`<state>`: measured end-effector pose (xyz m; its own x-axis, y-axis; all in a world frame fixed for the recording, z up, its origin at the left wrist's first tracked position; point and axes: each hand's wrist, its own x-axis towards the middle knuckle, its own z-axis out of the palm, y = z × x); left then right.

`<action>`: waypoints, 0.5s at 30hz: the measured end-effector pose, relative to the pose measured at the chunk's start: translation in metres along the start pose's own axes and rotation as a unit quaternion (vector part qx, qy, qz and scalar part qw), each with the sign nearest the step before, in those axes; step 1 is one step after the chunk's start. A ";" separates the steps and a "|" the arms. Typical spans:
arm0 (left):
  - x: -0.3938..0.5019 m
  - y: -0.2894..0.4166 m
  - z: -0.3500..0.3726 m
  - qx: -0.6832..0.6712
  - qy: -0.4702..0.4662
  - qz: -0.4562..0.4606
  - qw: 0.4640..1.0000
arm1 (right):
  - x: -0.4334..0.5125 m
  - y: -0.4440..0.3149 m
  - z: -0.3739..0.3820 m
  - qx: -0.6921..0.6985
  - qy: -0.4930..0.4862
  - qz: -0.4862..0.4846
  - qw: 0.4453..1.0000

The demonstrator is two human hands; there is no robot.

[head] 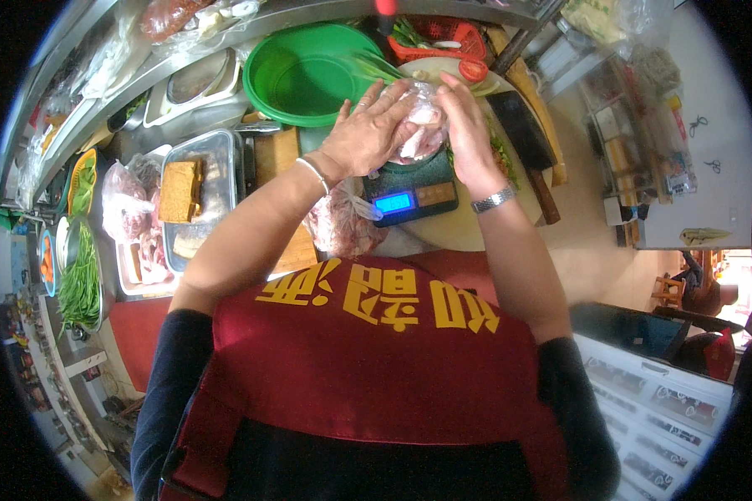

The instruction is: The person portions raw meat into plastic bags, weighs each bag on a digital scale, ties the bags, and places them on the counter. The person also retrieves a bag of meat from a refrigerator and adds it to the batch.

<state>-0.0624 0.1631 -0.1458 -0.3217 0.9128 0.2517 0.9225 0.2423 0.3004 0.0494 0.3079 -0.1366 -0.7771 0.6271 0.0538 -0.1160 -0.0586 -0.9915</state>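
A clear plastic bag of pale raw meat sits on a digital kitchen scale, whose small display glows blue. My left hand lies over the bag's left side, fingers spread on the plastic. From the other side my right hand cups the bag, its fingers pointing away from me. Between them the top of the bag is bunched. A second knotted bag of raw meat rests just left of the scale, partly under my left forearm.
A cleaver lies on the round cutting board, its handle past the edge. Behind are a green plastic basin and a red basket. At left, fried tofu tops a lidded tub; green vegetables fill a bowl.
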 end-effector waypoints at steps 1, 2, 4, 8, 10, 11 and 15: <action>0.000 -0.002 0.001 0.039 -0.023 0.003 0.999 | 0.001 0.002 0.000 -0.138 0.000 -0.088 0.987; 0.000 -0.004 0.001 -0.082 0.024 0.023 0.996 | 0.003 0.004 0.001 -0.274 -0.001 -0.172 0.946; 0.006 -0.015 -0.001 -0.296 0.069 0.035 0.952 | 0.005 0.010 0.003 -0.405 -0.036 -0.262 0.875; -0.002 -0.034 -0.008 -0.294 0.216 -0.142 0.920 | 0.010 0.023 0.014 -0.474 -0.083 -0.241 0.842; -0.017 -0.040 -0.014 -0.297 0.232 -0.137 0.916 | 0.018 0.025 0.019 -0.449 -0.089 -0.255 0.852; -0.025 -0.041 -0.016 -0.293 0.233 -0.140 0.917 | 0.021 0.027 0.022 -0.436 -0.088 -0.258 0.858; -0.061 -0.040 -0.018 -0.281 0.227 -0.192 0.912 | 0.034 0.028 0.033 -0.456 -0.116 -0.278 0.837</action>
<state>-0.0840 0.0922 -0.1568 -0.7711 0.5350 0.3451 0.5090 0.1925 0.8390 -0.0012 0.3020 -0.1582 -0.8711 0.1863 0.4545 -0.0612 0.8769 -0.4767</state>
